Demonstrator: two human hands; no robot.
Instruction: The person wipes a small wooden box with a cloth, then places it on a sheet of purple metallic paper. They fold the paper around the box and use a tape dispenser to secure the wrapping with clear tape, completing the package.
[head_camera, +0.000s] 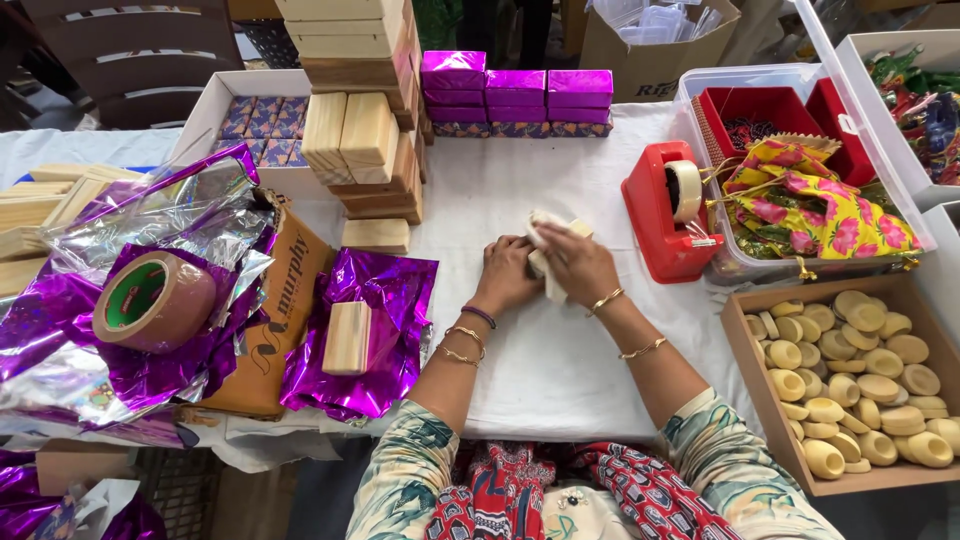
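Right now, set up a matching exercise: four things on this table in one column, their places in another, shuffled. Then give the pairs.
Things:
1. tape dispenser
2. roll of brown tape
3. tray of pale clay cups
4. wooden block

Places:
A. on crumpled foil at the far left
B. lower right corner of the table
C. on a purple foil sheet left of the hands
D. just right of the hands, beside a clear tub

Pairs: 1-D, 2-A, 3-B, 4-C
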